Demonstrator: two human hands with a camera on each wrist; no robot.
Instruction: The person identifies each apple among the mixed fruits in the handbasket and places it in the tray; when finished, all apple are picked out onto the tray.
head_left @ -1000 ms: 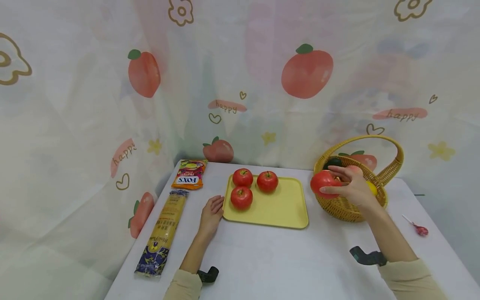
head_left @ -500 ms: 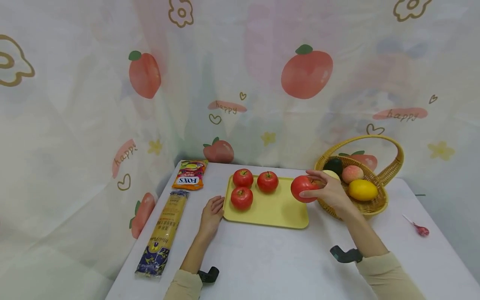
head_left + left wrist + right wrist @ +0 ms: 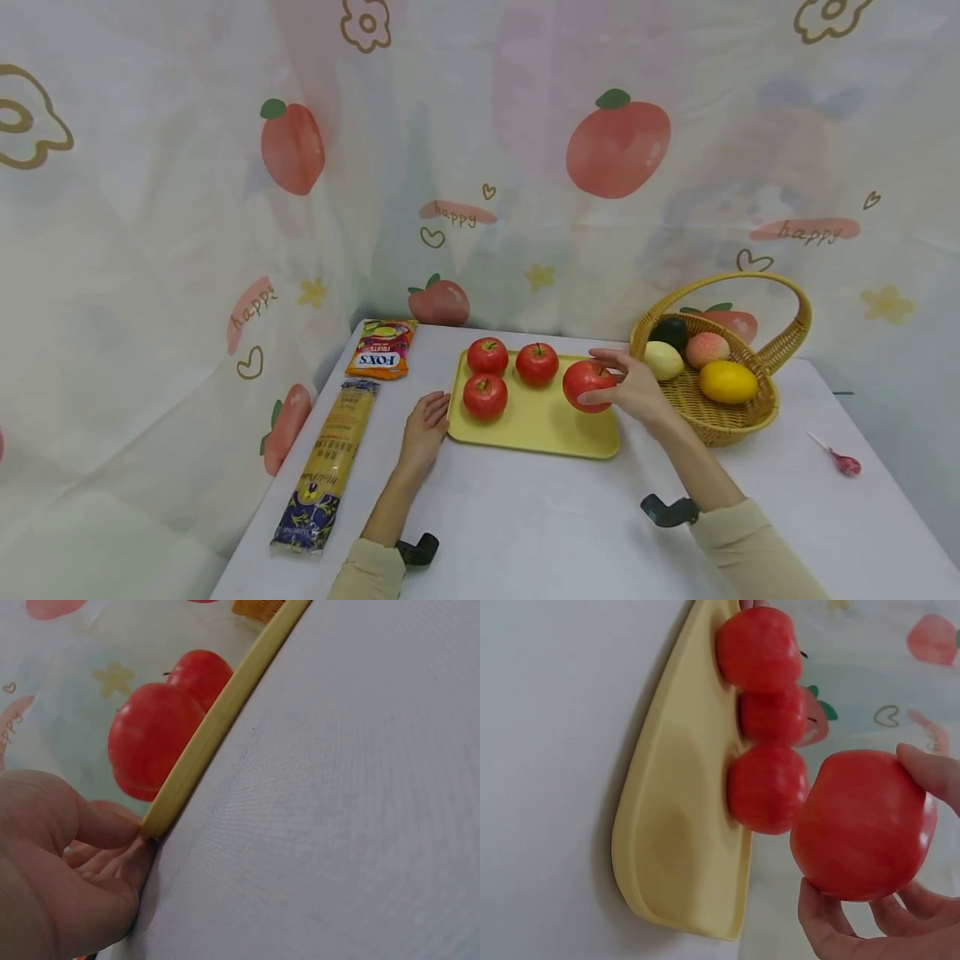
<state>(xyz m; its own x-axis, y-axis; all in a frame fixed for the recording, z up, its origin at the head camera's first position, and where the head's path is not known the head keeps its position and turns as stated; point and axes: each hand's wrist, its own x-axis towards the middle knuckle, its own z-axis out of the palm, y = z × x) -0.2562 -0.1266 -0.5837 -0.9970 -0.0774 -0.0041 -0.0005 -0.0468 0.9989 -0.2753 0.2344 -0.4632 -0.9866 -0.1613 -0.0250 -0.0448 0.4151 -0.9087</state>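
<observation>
My right hand (image 3: 632,387) holds a red apple (image 3: 588,386) between thumb and fingers, raised over the right half of the yellow tray (image 3: 542,425). In the right wrist view, the held apple (image 3: 864,825) hangs clear of the tray, with the thumb on one side and fingers on the other. Three more apples stand on the tray: one at the back left (image 3: 487,357), one beside it (image 3: 537,365) and one in front (image 3: 485,397). My left hand (image 3: 423,431) rests against the tray's left edge, fingers relaxed; in the left wrist view, its thumb touches the rim.
Right of the tray stands a wicker basket (image 3: 712,435) holding a lemon (image 3: 728,382), a peach (image 3: 707,350), a pale yellow fruit (image 3: 663,361) and a dark green one (image 3: 670,333). A lollipop (image 3: 846,463), spaghetti pack (image 3: 327,462) and Fox's candy bag (image 3: 381,350) lie around.
From in front of the basket, my right hand has carried the apple leftward to over the tray. The basket's fruit has come into fuller view. My left hand stays at the tray's edge.
</observation>
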